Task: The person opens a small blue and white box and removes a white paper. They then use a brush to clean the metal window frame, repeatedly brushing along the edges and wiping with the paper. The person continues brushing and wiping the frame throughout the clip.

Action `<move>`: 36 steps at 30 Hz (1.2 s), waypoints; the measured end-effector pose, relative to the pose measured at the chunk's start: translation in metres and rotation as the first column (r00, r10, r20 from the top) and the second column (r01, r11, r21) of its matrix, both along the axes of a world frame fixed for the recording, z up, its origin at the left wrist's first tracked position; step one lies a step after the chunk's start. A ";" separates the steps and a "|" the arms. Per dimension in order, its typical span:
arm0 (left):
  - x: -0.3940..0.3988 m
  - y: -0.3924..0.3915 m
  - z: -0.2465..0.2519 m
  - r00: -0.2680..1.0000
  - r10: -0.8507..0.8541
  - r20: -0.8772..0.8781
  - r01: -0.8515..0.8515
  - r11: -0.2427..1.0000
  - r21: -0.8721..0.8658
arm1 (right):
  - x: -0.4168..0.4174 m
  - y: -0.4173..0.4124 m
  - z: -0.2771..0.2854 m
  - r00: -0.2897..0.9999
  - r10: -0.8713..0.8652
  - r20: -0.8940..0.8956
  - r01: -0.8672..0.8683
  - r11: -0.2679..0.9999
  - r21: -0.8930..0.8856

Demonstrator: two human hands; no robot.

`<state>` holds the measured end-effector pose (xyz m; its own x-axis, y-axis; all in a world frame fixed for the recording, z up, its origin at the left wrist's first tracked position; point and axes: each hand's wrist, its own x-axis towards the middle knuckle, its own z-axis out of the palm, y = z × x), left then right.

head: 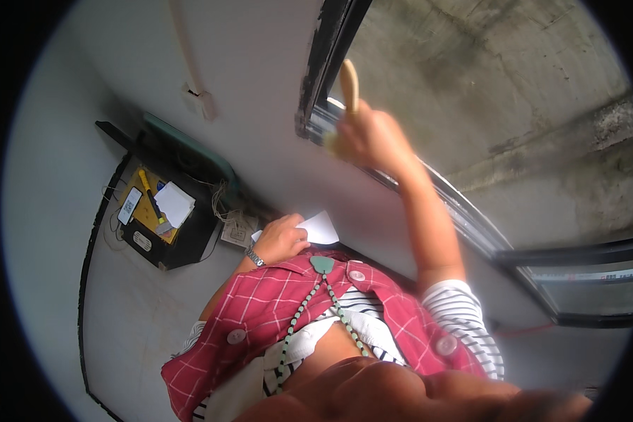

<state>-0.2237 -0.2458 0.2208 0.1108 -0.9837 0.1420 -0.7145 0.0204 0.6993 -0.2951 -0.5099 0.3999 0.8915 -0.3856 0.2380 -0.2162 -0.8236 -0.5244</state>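
My right hand [379, 141], raised to the window's corner, grips a brush with a curved, light wooden handle [350, 87]. Its pale bristles [337, 143] are blurred and lie over the lower corner of the dark window frame [307, 113]; I cannot tell whether they touch it. In front of my waist, my left hand [280, 236] is closed around white paper [319, 228]. One corner of the sheet sticks out past the fingers, and the hand covers part of it.
At left stands a black box [190, 242] with a yellow top. On it lie a yellow-and-black scraper [152, 198], a phone [130, 205] and white papers [174, 204]. Loose cables [222, 203] hang beside a teal panel [190, 142]. The window track [464, 232] slopes down rightward.
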 end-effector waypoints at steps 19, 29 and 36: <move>0.003 -0.006 0.006 0.999 -0.023 0.038 0.021 0.999 0.043 | -0.031 -0.006 0.028 0.848 -0.081 -0.524 -0.184 0.882 -0.434; 0.017 0.008 -0.013 0.998 -0.047 0.043 0.043 0.995 0.089 | -0.053 0.011 0.044 0.944 -0.028 -0.330 -0.102 0.923 -0.372; 0.012 -0.011 0.013 0.999 -0.022 0.045 0.023 1.000 -0.021 | -0.018 0.022 0.052 0.796 0.024 -0.604 -0.332 0.852 -0.404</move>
<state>-0.2119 -0.2571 0.2335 0.0815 -0.9826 0.1669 -0.7440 0.0514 0.6662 -0.3135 -0.4876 0.4524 0.9583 -0.1827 -0.2196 -0.1633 -0.9811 0.1034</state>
